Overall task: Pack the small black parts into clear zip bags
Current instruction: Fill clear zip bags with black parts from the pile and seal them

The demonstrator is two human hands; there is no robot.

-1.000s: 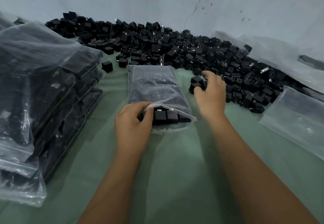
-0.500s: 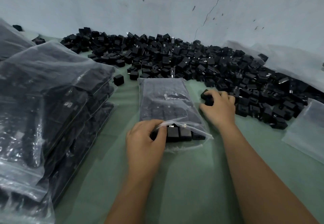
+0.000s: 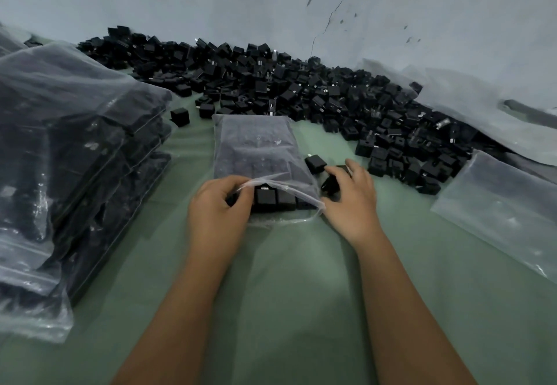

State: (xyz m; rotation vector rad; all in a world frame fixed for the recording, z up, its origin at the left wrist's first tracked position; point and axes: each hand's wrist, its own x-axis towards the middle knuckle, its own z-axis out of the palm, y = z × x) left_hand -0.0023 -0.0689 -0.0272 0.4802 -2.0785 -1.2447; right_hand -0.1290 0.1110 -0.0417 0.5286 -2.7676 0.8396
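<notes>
Your left hand [image 3: 218, 205] pinched the zip bag [image 3: 256, 155] mouth open at table centre. Your right hand [image 3: 349, 195] curled round black parts [image 3: 333, 184] just beside it. Film looked limp and slippery; parts rigid, light. Grip the lip.

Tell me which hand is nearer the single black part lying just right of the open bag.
Right. The right hand lies just below the loose black part, fingertips almost touching it; the left hand is across the open bag, pinching its mouth.

A green cloth surface [image 3: 286, 279] bears a heap of black parts [image 3: 301, 92]; stacked filled bags [image 3: 75, 158]; one open bag [image 3: 256, 149].
</notes>
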